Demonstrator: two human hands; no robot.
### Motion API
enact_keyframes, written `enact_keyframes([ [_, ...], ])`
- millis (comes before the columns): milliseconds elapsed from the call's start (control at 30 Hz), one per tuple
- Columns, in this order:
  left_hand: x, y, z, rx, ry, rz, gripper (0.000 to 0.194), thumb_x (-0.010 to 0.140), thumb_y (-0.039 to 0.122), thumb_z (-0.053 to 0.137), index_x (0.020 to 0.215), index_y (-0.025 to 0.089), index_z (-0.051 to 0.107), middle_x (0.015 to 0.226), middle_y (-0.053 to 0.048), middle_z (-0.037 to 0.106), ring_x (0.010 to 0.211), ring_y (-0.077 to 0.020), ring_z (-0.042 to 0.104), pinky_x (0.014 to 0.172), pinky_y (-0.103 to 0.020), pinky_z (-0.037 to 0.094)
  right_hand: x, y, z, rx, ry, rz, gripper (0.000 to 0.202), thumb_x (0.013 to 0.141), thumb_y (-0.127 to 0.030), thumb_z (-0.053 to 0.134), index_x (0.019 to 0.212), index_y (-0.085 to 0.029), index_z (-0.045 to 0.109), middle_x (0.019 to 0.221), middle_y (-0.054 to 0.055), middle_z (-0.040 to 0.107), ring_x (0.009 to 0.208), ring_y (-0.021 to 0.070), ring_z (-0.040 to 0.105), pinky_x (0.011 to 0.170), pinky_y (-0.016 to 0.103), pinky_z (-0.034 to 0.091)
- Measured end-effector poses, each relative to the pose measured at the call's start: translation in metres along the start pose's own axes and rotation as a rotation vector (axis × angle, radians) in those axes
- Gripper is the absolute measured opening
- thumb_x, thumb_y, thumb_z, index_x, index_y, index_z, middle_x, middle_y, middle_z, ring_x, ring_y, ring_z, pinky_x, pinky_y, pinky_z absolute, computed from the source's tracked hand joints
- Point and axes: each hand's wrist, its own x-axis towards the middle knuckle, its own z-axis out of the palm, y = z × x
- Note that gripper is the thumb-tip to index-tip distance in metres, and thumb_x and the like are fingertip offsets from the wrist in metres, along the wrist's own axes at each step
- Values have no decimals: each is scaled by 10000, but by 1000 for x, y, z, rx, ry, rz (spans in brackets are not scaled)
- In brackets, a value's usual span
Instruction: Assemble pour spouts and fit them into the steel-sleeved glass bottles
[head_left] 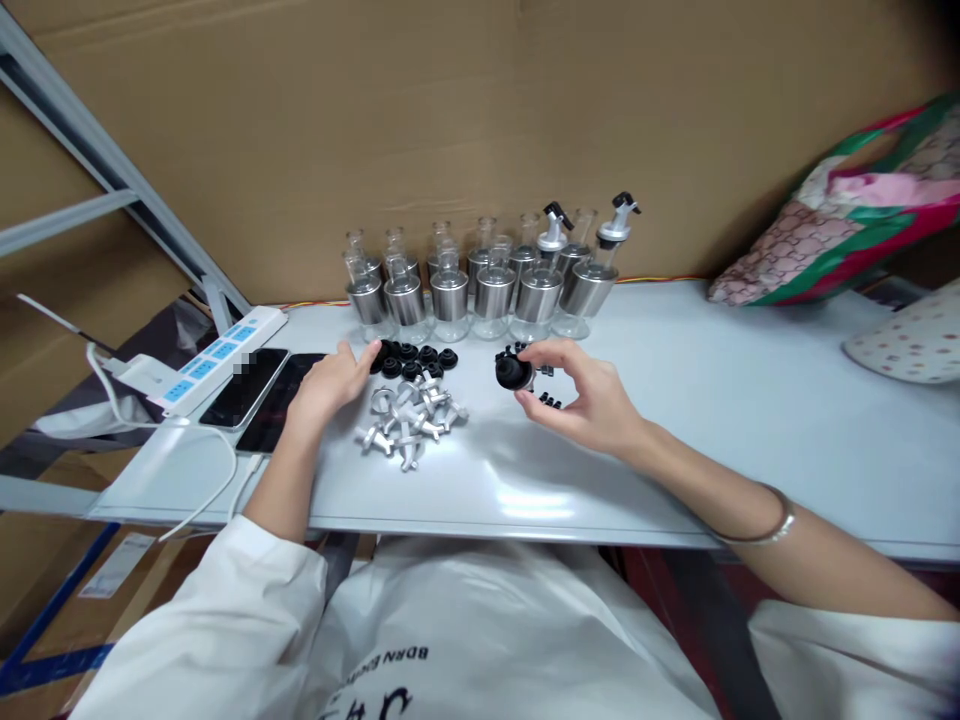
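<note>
Between the thumb and fingertips of my right hand [581,395] is a black rubber stopper [513,372], its rounded end turned toward me and a bit of silver showing at its side. My left hand [335,383] lies low over the table, thumb stretched toward a cluster of loose black stoppers [409,362]; whether it touches them is hard to see. In front of those sits a pile of silver pourer spouts [409,415]. Small black pieces [550,400] lie under and behind my right hand, partly hidden by it.
Two rows of glass bottles with steel sleeves [451,297] stand at the back; two carry pourers [553,230]. On the left are phones [246,388], a power strip [225,355] and white cables [217,490]. A patterned bag [817,230] leans at the right. Cardboard [420,110] stands behind.
</note>
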Motion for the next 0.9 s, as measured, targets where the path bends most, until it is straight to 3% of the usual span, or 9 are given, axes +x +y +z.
enact_keyframes([
  [233, 3, -2, 6, 59, 2, 27, 810, 833, 701, 142, 1162, 65, 522, 1134, -282, 616, 1073, -410, 584, 855, -458, 439, 1, 0, -1, 3, -5, -43, 253, 789, -224, 585, 1032, -236, 517, 839, 26, 659, 774, 184, 645, 700, 311, 526],
  [367, 0, -3, 5, 70, 16, 24, 717, 852, 668, 201, 1066, 88, 563, 1094, -270, 630, 1055, -406, 589, 856, -460, 435, 1, 0, 0, 6, -23, -19, 258, 788, -241, 583, 1037, -239, 519, 854, 30, 664, 785, 193, 645, 715, 323, 526],
  [433, -8, 3, 3, 67, 109, 66, 614, 866, 627, 269, 1018, 109, 562, 1000, -240, 656, 1008, -402, 602, 878, -506, 413, 1, 0, 0, 1, -22, -16, 257, 789, -241, 582, 1037, -239, 517, 855, 30, 665, 789, 193, 647, 738, 330, 525],
  [533, -25, 22, 7, -97, 500, 348, 353, 890, 480, 392, 960, 158, 520, 809, -110, 648, 864, -303, 628, 983, -558, 321, 1, 1, 1, 1, -27, -14, 255, 793, -243, 580, 1039, -236, 511, 864, 33, 664, 790, 188, 648, 711, 314, 532],
  [567, -30, 30, 10, -205, 642, 515, 255, 886, 414, 430, 946, 176, 500, 807, -74, 629, 836, -256, 620, 1018, -530, 308, 1, 1, 1, 5, -28, -10, 256, 794, -246, 581, 1039, -234, 510, 867, 34, 664, 789, 187, 648, 693, 306, 534],
  [633, -40, 44, 20, -337, 793, 912, 135, 861, 303, 480, 948, 202, 459, 862, -46, 603, 862, -207, 596, 1036, -472, 338, 0, 2, 1, 17, -27, 6, 261, 792, -252, 588, 1039, -230, 507, 868, 33, 665, 791, 185, 649, 684, 300, 538],
  [700, -46, 53, 31, -346, 828, 1169, 169, 845, 226, 495, 998, 217, 424, 934, -42, 589, 915, -186, 581, 1028, -458, 369, -1, 3, 1, 34, -27, 24, 272, 789, -255, 594, 1044, -230, 502, 867, 29, 665, 804, 184, 651, 709, 303, 542],
  [733, -48, 56, 36, -336, 829, 1226, 203, 844, 206, 497, 1025, 224, 408, 962, -43, 583, 930, -179, 577, 1019, -458, 385, -1, 3, 1, 45, -28, 27, 277, 789, -255, 596, 1047, -231, 499, 870, 28, 665, 813, 183, 653, 728, 305, 543],
  [900, -47, 61, 48, -358, 868, 1292, 282, 848, 244, 559, 1064, 253, 378, 998, -41, 580, 944, -170, 584, 968, -447, 437, -1, 1, 0, 94, -26, -22, 282, 783, -274, 614, 1040, -231, 507, 911, 39, 666, 817, 181, 661, 754, 307, 551],
])
